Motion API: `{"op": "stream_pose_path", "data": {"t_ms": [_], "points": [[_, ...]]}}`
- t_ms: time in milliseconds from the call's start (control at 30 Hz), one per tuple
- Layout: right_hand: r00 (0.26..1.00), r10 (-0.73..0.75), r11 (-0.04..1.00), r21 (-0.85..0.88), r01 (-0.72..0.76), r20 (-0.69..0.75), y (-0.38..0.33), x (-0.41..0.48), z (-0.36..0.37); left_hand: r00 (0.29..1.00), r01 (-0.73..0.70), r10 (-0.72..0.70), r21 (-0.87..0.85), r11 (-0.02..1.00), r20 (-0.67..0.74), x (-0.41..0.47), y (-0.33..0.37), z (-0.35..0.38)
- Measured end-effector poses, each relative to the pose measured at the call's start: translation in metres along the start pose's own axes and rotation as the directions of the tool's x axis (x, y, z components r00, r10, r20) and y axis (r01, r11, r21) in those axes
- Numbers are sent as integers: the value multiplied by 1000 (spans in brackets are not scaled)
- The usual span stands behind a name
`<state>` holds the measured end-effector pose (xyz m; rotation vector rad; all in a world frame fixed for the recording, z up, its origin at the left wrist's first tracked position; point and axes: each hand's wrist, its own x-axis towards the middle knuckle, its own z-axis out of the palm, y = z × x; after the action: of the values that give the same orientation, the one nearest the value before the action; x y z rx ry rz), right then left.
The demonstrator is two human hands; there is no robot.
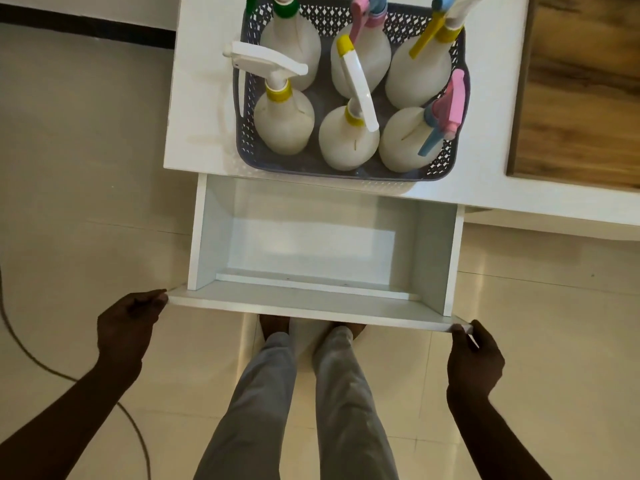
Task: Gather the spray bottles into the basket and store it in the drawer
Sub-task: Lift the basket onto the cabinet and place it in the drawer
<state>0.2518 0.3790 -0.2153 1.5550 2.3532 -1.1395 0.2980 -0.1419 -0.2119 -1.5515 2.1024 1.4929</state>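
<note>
Grip: your left hand and right hand pinch the drawer front's ends.
Pull: draw evenly, fully out, so the basket fits.

The desk has a white, glossy top surface that fills the upper centre of the view. A wood-grain panel adjoins its right side. The floor consists of glossy cream tiles with thin grout lines. A dark skirting strip runs along the upper left. A thin cable curves across the lower-left tiles.
</note>
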Motion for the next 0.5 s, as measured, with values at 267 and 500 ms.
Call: {"op": "stream_pose_path", "data": {"t_ms": [267,500], "points": [[999,39,998,-50,-39,10,27,-17,-16,996,88,-86,60,994,-39,-17,-25,-12],[995,79,979,-193,-66,61,28,-22,-31,995,97,-101,241,966,3,-25,-22,-23]]}}
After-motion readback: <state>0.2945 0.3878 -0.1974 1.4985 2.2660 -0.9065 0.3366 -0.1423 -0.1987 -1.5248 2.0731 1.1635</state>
